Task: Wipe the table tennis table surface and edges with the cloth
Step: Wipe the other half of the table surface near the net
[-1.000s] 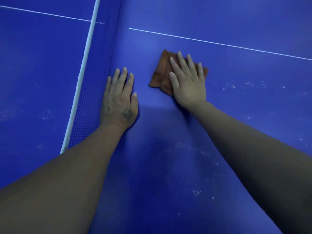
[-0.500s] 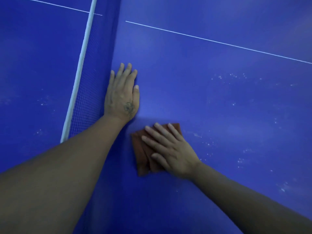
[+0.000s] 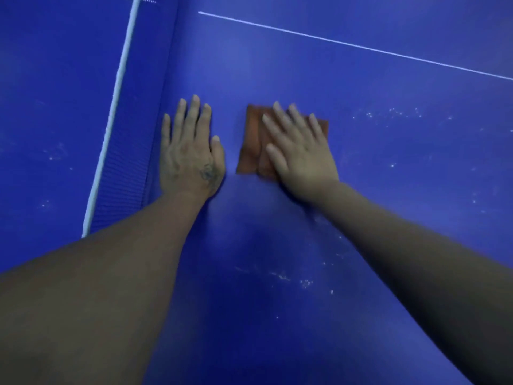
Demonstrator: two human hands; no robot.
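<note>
Right now the right hand [image 3: 301,159] lies flat on the cloth [image 3: 254,145], fingers straight and slightly spread, palm pressing it onto the worktop [image 3: 361,190]. No curl, no pinch, just flat pressure. Cloth is brown-orange, folded into a rough square, with its left strip and far corners showing past the fingers; the rest is under the hand. It sits on the blue surface just right of the left hand, apart from it, with a narrow gap of bare worktop between.

Left hand [image 3: 190,157] is also flat, palm down on the worktop, fingers straight and close together, thumb out toward the cloth. It holds nothing. A dark mark shows on its back near the thumb base. Its outer edge lies just beside the foot of the net [image 3: 122,173].

Net runs up the left of view, blue mesh with a white top band. A thin white line [image 3: 347,44] crosses the worktop well beyond both hands. Pale specks of dust dot the surface right of the cloth and nearer the camera between the forearms.
</note>
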